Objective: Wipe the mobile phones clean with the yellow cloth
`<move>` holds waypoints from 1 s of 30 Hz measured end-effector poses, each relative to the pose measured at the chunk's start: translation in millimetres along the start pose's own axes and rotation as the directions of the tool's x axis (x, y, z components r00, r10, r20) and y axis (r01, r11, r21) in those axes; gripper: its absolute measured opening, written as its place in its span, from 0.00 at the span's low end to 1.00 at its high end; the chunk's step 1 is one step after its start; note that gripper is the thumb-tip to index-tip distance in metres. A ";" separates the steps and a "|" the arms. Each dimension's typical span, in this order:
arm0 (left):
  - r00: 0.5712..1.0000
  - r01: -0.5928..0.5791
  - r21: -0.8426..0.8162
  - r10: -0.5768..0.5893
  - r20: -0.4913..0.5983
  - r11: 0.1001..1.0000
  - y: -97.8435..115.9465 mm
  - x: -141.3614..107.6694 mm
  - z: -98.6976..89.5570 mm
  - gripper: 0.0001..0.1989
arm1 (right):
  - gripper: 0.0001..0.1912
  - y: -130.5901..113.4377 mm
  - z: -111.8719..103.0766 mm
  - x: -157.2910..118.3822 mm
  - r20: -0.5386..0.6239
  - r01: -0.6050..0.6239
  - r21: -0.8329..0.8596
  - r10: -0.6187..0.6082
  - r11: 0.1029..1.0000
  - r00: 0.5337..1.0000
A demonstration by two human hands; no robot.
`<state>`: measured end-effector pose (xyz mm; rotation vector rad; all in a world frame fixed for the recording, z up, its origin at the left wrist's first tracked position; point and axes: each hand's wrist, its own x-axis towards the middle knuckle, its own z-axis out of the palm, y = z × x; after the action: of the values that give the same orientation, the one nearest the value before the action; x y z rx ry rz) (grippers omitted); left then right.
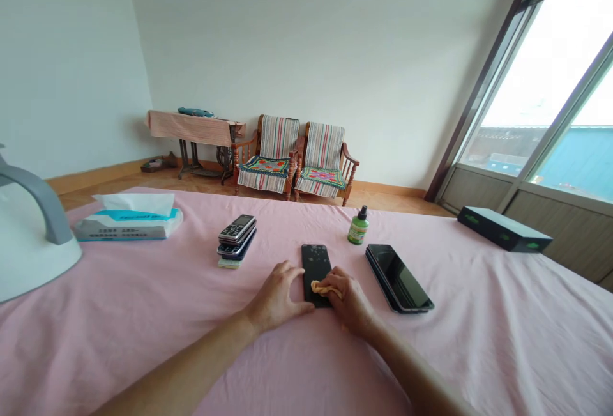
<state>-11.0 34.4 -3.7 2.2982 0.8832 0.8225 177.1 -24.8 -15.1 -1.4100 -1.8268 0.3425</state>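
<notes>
A dark smartphone lies flat on the pink cloth, with whitish spots over the upper part of its face. My left hand steadies it, fingertips at its left edge and thumb at the lower corner. Bunched in the fingers of my right hand is a small yellow cloth, pressed against the lower part of the phone. To the right lie stacked tablets with dark, shiny screens. A green spray bottle with a black top stands behind them.
Left of the phone is a stack of keypad phones. Farther left are a tissue pack and a white kettle with a grey handle. A black box lies at the far right. Two wooden chairs stand beyond the pink-covered table.
</notes>
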 end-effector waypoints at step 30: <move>0.979 0.196 -0.051 -0.193 0.068 0.979 4.9 -4.0 -3.8 0.33 | 0.13 40.1 22.8 99.1 -0.007 -0.053 -0.008 0.053 0.999 0.999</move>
<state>-14.1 29.3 0.8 2.1354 1.0236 0.6786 181.4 84.5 -14.1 -1.4652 -1.7898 0.3570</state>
